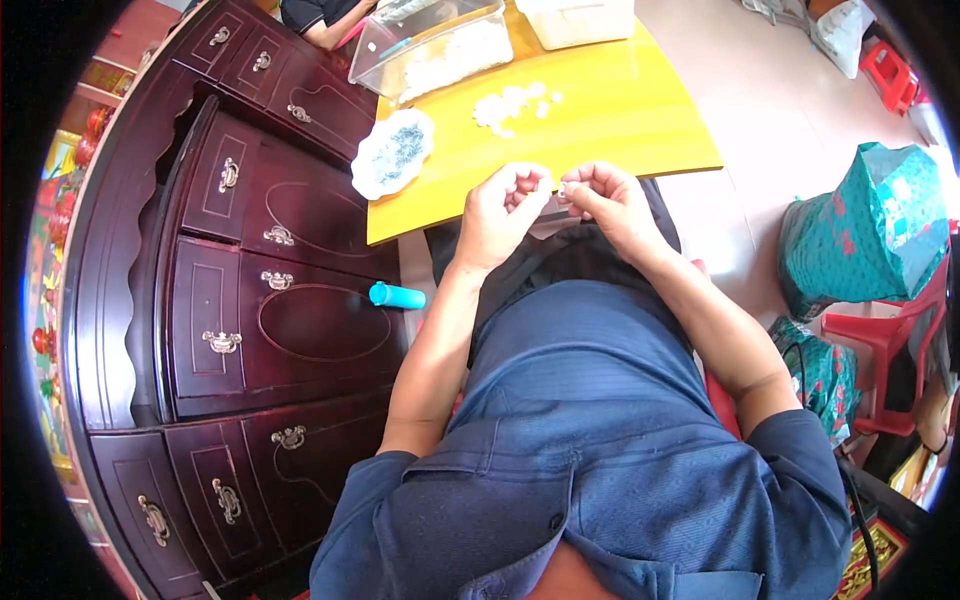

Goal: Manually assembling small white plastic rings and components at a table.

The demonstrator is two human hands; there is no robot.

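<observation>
Both hands are raised at the near edge of the yellow table (pixel 600 120), above my lap, fingertips almost meeting. My left hand (pixel 498 218) is closed, thumb against curled fingers; whatever it pinches is too small to make out. Between thumb and forefinger of my right hand (pixel 618 208) shows a tiny pale piece (pixel 562 190) with a dark spot, its kind unclear. Beyond them, a loose group of small white pieces (pixel 512 102) lies on the table. To the left, a white scallop-edged dish (pixel 364 178) holds many small dark bits.
A clear plastic bin (pixel 375 75) of white pieces and a whitish tub (pixel 578 30) stand at the table's far side. Dark wooden drawers (pixel 320 240) line the left, near a turquoise bottle (pixel 397 296). Rightward are a green bag (pixel 850 235) and a red stool (pixel 890 350). Another person's arm (pixel 340 28) shows far left.
</observation>
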